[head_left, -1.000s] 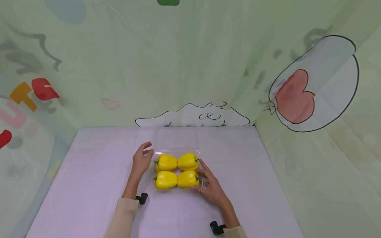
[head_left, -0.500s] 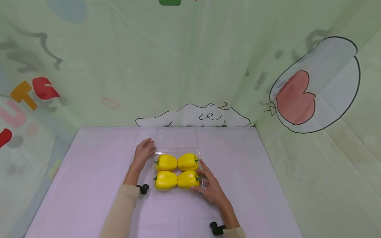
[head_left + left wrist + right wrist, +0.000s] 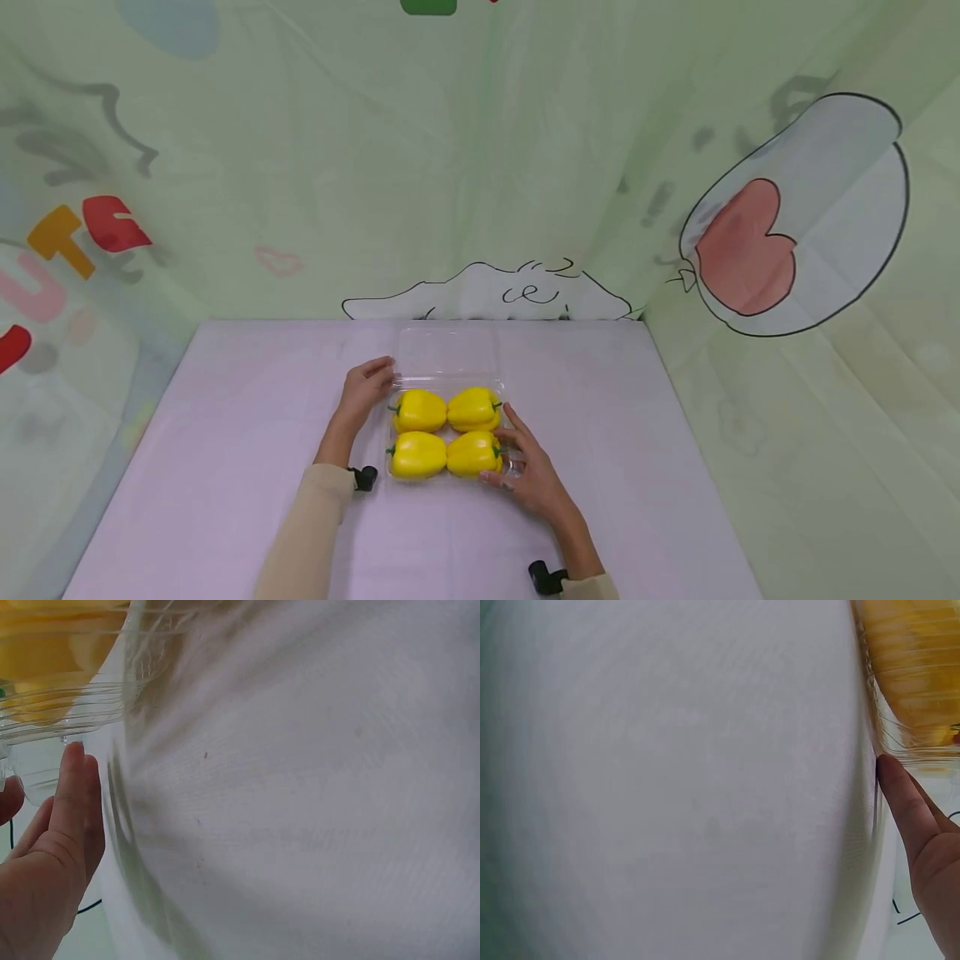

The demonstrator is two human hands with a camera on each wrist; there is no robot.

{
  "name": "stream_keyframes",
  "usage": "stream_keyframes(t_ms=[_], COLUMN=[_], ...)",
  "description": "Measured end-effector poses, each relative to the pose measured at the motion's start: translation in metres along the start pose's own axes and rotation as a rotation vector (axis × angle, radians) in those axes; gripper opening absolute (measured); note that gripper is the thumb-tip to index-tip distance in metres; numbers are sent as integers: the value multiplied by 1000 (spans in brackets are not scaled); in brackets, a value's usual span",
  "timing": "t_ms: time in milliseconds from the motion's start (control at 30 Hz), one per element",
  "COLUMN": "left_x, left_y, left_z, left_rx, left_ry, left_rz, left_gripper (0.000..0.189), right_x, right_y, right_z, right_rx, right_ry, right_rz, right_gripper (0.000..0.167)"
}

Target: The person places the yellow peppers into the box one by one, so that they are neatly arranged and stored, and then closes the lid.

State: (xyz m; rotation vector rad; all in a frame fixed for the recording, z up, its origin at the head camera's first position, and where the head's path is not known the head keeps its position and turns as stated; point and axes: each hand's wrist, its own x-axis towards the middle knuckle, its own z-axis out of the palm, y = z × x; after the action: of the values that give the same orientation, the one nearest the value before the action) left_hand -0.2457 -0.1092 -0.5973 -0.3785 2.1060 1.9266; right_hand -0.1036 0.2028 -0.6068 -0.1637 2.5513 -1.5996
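Observation:
A clear plastic clamshell box (image 3: 447,383) stands in the middle of the table with its lid (image 3: 447,350) folded back away from the person. Several yellow bell peppers (image 3: 418,455) with green stems fill its base in two rows. My left hand (image 3: 363,392) is at the left edge of the lid, close to the hinge. In the left wrist view its fingers (image 3: 71,787) lie nearly straight beside the clear plastic. My right hand (image 3: 536,475) rests against the box's right side, thumb near the front corner, fingers spread along the edge; a fingertip (image 3: 889,766) touches the lower corner.
A pale lilac cloth covers the table (image 3: 247,467). Green printed fabric (image 3: 337,167) hangs behind it and on both sides. Black wrist camera mounts (image 3: 365,478) sit by the cuffs.
My left hand has moved forward and right, from beside the box to the edge of the lid. My right hand and the peppers have stayed in place.

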Motion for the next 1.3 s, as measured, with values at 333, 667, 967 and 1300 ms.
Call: stream_keyframes(t_ms=[333,667,967,1300], left_x=[3,0,-4,-23], left_y=[0,3,6,7], left_z=[0,-1,-2,-4], left_rx=[2,17,40,74], left_ry=[-20,-33,1,31], left_rz=[4,55,160,379], left_gripper=[47,46,47,38], right_x=[0,0,-1,-1], right_y=[-1,0,-1,3], right_z=[0,1,1,1], right_rx=[-6,-18,-25,-30], right_ry=[4,7,11,12], right_rz=[4,3,-3,-7], right_gripper=[61,61,61,63])
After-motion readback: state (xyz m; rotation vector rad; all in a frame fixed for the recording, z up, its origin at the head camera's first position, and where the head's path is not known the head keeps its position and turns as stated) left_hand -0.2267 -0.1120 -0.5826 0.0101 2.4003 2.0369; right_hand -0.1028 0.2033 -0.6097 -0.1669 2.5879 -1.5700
